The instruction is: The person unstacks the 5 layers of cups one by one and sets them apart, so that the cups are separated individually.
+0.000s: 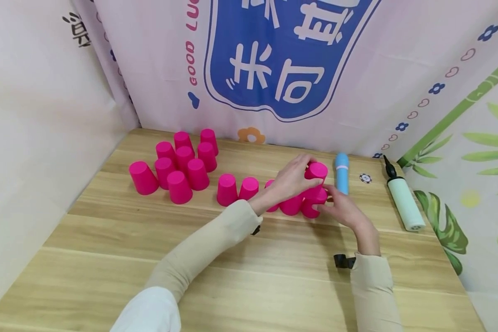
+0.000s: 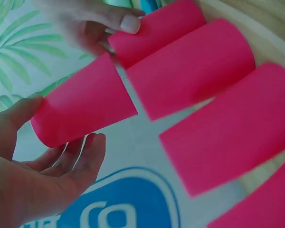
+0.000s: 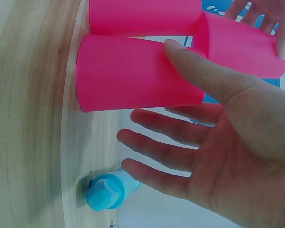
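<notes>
A pink cup [image 1: 317, 171], bottom up, is pinched between the thumb and fingers of my left hand [image 1: 290, 180]. It sits just above the right end of a row of inverted pink cups, its rim close to their tops. My right hand [image 1: 343, 208] holds the rightmost cup [image 3: 137, 73] of that row, thumb on the near side and index finger behind. The other right fingers are spread out beside the cup. The left forearm and hand partly hide the row's middle, while a cup [image 1: 227, 190] at its left end shows plainly.
Several more inverted pink cups [image 1: 184, 157] stand in a cluster at the table's back left. Behind the right hand lies a light blue cylindrical object [image 1: 342, 173]. Farther right are a small round chip [image 1: 365, 178] and a pale green hand pump [image 1: 404, 203]. A printed curtain [image 1: 157, 69] hangs behind the table.
</notes>
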### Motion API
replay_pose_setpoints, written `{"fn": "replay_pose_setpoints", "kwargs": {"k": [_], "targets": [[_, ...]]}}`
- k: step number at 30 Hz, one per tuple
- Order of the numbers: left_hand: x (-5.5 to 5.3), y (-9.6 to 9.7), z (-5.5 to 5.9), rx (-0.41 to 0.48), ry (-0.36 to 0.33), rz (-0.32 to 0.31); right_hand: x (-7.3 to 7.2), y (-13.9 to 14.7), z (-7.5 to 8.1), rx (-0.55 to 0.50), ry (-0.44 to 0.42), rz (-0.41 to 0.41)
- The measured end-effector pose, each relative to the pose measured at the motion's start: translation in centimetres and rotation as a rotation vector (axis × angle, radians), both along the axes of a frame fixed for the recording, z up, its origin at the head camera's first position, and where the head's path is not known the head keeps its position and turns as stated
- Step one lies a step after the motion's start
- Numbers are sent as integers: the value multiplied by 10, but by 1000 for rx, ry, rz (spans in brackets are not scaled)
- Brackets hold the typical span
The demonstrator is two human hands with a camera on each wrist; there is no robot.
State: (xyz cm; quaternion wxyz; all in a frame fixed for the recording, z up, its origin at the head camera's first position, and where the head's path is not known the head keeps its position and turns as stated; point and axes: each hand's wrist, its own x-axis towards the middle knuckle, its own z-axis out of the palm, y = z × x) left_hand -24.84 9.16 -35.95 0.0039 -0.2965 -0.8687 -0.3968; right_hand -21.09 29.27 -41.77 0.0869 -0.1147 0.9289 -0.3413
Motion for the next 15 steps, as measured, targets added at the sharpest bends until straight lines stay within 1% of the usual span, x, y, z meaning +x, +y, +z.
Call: {"fn": "replay_pose_setpoints", "kwargs": {"k": [2, 4, 6, 8, 12, 14, 15], "targets": [[4, -11, 3, 23, 14, 17, -1, -3, -3, -4, 7, 5], [10, -28, 7, 55, 32, 37, -1, -5, -5, -10, 10, 10], [16, -49, 12, 87, 54, 59, -2, -6, -7, -12, 7, 7], [23, -75, 17, 126, 74, 87, -2, -7, -7, -14, -2, -1], [36, -135, 26, 164, 155, 207, -2, -6, -7, -1, -23, -26], [42, -170, 27, 161, 202, 305, -2, -5, -7, 3, -32, -28], [45, -188, 27, 160, 214, 359, -2, -5, -7, 4, -35, -28]]}}
